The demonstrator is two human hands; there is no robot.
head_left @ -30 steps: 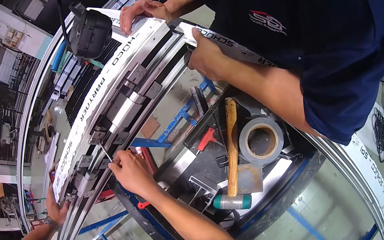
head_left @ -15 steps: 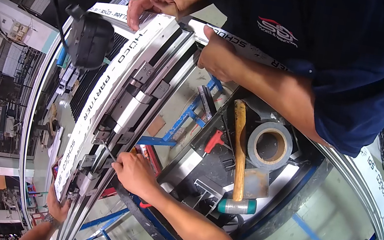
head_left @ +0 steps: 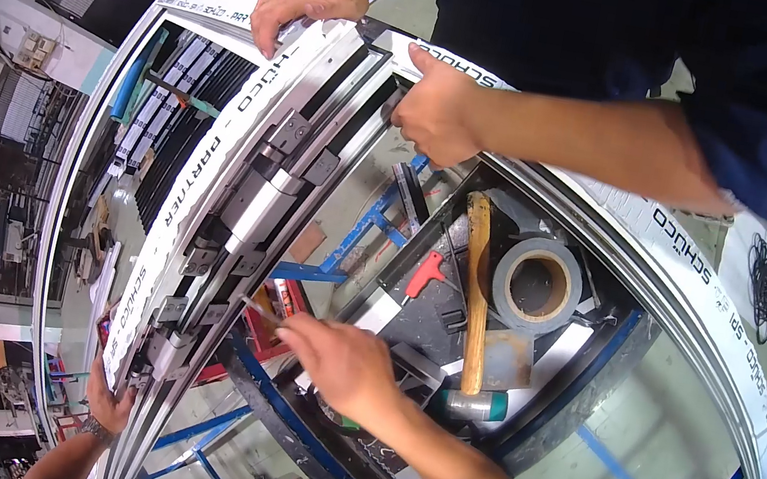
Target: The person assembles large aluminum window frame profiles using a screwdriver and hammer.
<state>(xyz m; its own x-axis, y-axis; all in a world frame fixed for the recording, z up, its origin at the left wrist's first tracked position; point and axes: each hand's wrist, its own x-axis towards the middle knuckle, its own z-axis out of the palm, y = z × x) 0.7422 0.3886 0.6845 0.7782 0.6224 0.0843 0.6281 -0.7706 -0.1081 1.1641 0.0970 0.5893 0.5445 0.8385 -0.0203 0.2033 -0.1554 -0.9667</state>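
Observation:
A grey metal door or window frame profile (head_left: 307,198), wrapped in white printed film, runs diagonally at the left with hinge hardware (head_left: 250,217) along its face. My left hand (head_left: 109,400) is closed around the profile's lower end, fingers partly hidden behind it. Just right of the profile, my right hand (head_left: 338,362) is closed on a thin metal tool, apparently a hex key (head_left: 258,311), its tip clear of the hinge hardware. At the frame's upper corner, a co-worker's two hands (head_left: 312,8) hold the profile from both sides.
A dark tool tray holds a wooden-handled hammer (head_left: 475,285), a roll of grey tape (head_left: 538,284), a red-handled T-shaped tool (head_left: 425,274) and metal offcuts. Blue stand legs (head_left: 366,232) show below. Another film-wrapped profile (head_left: 704,263) curves along the right.
My right hand has moved right with the hex key, drawing its tip away from the hinge hardware. My left hand stays on the profile. The co-worker's body has shifted.

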